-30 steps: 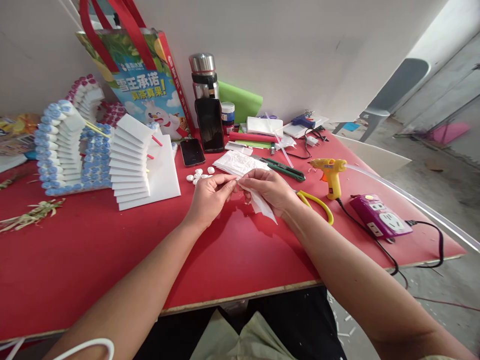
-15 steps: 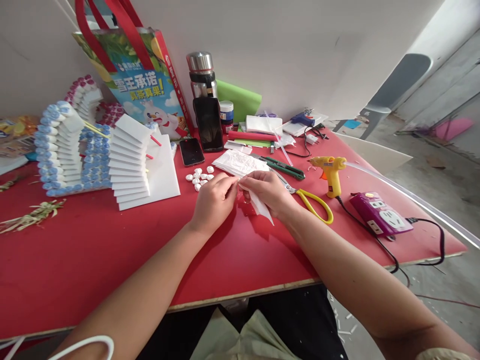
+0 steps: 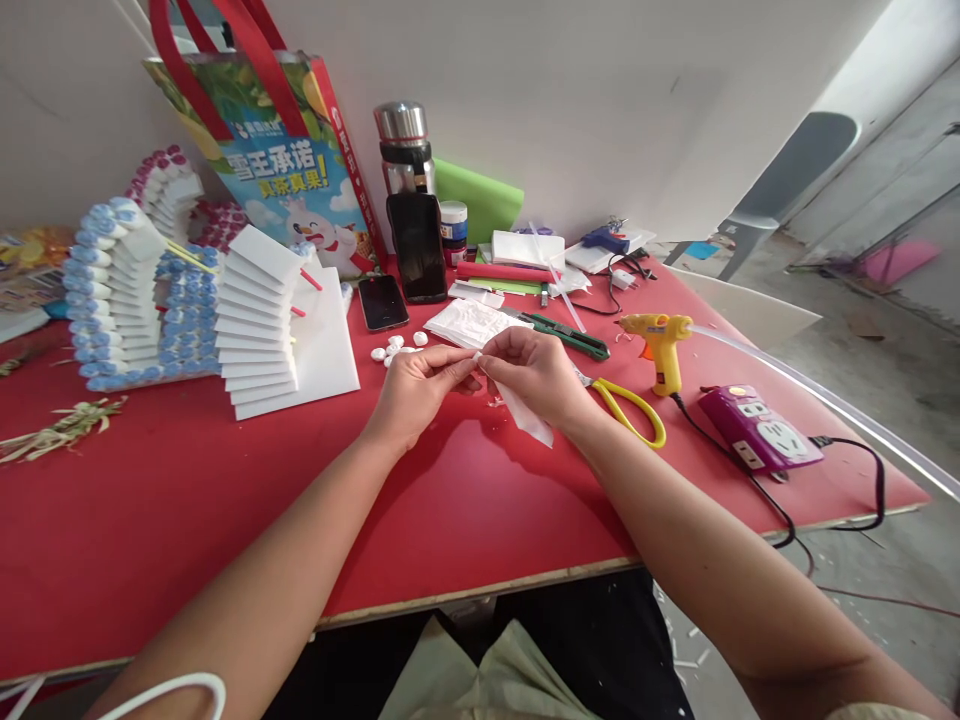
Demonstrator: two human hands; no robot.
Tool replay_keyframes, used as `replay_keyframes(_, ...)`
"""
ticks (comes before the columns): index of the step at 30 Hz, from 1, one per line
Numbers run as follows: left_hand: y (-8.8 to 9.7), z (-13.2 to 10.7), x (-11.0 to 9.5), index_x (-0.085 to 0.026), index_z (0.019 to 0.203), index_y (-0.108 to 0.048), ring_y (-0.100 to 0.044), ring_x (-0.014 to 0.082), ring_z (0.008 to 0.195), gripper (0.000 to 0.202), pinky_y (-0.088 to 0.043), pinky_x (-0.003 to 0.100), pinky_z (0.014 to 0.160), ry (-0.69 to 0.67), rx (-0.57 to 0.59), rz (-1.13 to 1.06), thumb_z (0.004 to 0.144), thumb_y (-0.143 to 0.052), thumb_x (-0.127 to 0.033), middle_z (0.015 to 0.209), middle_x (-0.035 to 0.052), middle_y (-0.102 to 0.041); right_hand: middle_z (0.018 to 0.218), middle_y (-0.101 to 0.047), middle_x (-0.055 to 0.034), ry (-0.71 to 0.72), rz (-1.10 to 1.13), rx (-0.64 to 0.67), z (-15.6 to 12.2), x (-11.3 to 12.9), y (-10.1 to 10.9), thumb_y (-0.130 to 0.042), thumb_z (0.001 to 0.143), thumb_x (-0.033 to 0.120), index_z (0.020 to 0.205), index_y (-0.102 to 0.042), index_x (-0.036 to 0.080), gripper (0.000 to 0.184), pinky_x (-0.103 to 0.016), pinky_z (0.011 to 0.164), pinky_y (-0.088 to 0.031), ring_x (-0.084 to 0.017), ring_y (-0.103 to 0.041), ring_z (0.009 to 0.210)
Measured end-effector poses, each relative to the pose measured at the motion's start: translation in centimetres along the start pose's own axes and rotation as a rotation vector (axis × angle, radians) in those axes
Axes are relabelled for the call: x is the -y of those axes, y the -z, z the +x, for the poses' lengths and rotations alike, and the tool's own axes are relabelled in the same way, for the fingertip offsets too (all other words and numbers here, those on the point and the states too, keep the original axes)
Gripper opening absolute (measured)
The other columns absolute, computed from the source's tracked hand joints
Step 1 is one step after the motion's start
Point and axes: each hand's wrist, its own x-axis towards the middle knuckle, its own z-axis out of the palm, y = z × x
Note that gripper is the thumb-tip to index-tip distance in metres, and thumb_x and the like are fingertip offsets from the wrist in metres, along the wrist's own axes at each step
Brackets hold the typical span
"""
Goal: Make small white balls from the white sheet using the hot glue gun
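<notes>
Above the red table, a strip of thin white tissue paper (image 3: 529,418) hangs from the pinching fingers of my right hand (image 3: 529,375). My left hand (image 3: 424,392) meets it fingertip to fingertip, pinching the small twisted white end of the same strip. Just beyond my left hand lie several little white paper balls (image 3: 391,349), partly covered by it. A stack of white tissue paper (image 3: 472,322) rests behind both hands. Yellow-handled scissors (image 3: 634,412) lie to the right of my right hand, their blades partly hidden. Behind them is a green utility knife (image 3: 570,338).
At right stand a yellow glue gun (image 3: 661,350) and a purple power strip (image 3: 761,428) with trailing cords. Folded white card pieces (image 3: 259,325) and a blue-and-white paper model (image 3: 112,300) stand at left. Behind are phones (image 3: 416,248), a steel flask (image 3: 401,145) and a printed bag (image 3: 277,165).
My left hand has turned, its fingers now stretched more toward the right hand and covering more of the paper balls. The hanging strip has swung slightly right.
</notes>
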Motion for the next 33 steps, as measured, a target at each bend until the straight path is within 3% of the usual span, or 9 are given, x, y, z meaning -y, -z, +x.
replay_keyframes(6,0.2,0.2,-0.1,-0.02,0.091,-0.084,-0.061,0.0143,0.068,0.025,-0.053,0.029,0.073,-0.018,0.004,0.017,0.084,-0.077,-0.043,0.071,0.0019,-0.068,0.077,-0.067,-0.0003,0.14,-0.269,0.022,-0.1,0.0,0.3,-0.064,0.084,0.024,0.087,-0.064,0.018,0.008,-0.026,0.06,-0.044,-0.013,-0.058,0.065)
replay_keyframes(12,0.0,0.2,0.4,-0.021,0.092,-0.083,-0.06,0.0152,0.073,0.018,-0.05,0.028,0.067,-0.216,-0.062,0.167,0.087,-0.075,-0.035,0.081,0.0037,-0.069,0.075,-0.066,0.0009,0.183,-0.388,-0.049,-0.4,0.2,-0.2,-0.062,0.08,0.019,0.083,-0.063,0.019,0.002,-0.027,0.062,-0.043,-0.014,-0.058,0.066)
replay_keyframes(15,0.0,0.2,0.4,-0.021,0.091,-0.083,-0.061,0.0154,0.075,0.014,-0.049,0.027,0.07,-0.235,-0.106,0.225,0.089,-0.072,-0.029,0.081,0.0034,-0.07,0.078,-0.07,-0.0012,0.052,-0.13,0.005,-0.3,0.7,-0.1,-0.067,0.084,0.027,0.085,-0.061,0.02,0.009,-0.028,0.065,-0.051,-0.016,-0.067,0.07)
replay_keyframes(19,0.3,0.5,0.4,-0.021,0.091,-0.082,-0.057,0.0139,0.069,0.013,-0.048,0.027,0.068,-0.13,-0.135,0.155,0.087,-0.073,-0.03,0.076,0.0013,-0.07,0.081,-0.074,-0.0057,-0.284,0.292,0.087,0.1,1.5,0.8,-0.07,0.088,0.045,0.093,-0.061,0.02,0.027,-0.034,0.066,-0.059,-0.022,-0.074,0.072)
replay_keyframes(22,0.6,0.6,0.5,-0.021,0.092,-0.082,-0.054,0.013,0.066,0.015,-0.046,0.026,0.065,-0.082,-0.122,0.113,0.085,-0.075,-0.033,0.074,0.0006,-0.069,0.088,-0.076,-0.0101,-0.405,0.418,0.181,0.3,1.4,1.3,-0.075,0.085,0.043,0.091,-0.065,0.017,0.028,-0.037,0.07,-0.062,-0.024,-0.075,0.075)
replay_keyframes(25,0.6,0.6,0.5,-0.021,0.092,-0.082,-0.052,0.0127,0.065,0.016,-0.044,0.026,0.063,-0.066,-0.127,0.105,0.084,-0.076,-0.034,0.072,0.0001,-0.067,0.083,-0.075,-0.0082,-0.413,0.396,0.222,0.3,0.9,1.4,-0.081,0.079,0.037,0.088,-0.068,0.015,0.026,-0.033,0.067,-0.061,-0.02,-0.072,0.07)
replay_keyframes(29,0.3,0.3,0.4,-0.02,0.09,-0.082,-0.052,0.0134,0.064,0.015,-0.046,0.027,0.064,-0.08,-0.151,0.156,0.085,-0.075,-0.033,0.066,-0.0001,-0.065,0.07,-0.07,-0.0031,-0.334,0.221,0.148,0.2,0.6,0.9,-0.082,0.076,0.036,0.083,-0.07,0.016,0.024,-0.028,0.054,-0.053,-0.016,-0.064,0.057)
replay_keyframes(33,-0.2,0.1,0.2,-0.019,0.088,-0.08,-0.062,0.0154,0.073,0.012,-0.051,0.029,0.074,-0.251,-0.192,0.284,0.089,-0.071,-0.027,0.078,0.003,-0.071,0.062,-0.065,-0.0002,-0.207,0.013,-0.054,-0.2,1.1,-0.2,-0.077,0.075,0.031,0.072,-0.066,0.016,0.019,-0.024,0.048,-0.041,-0.012,-0.057,0.052)
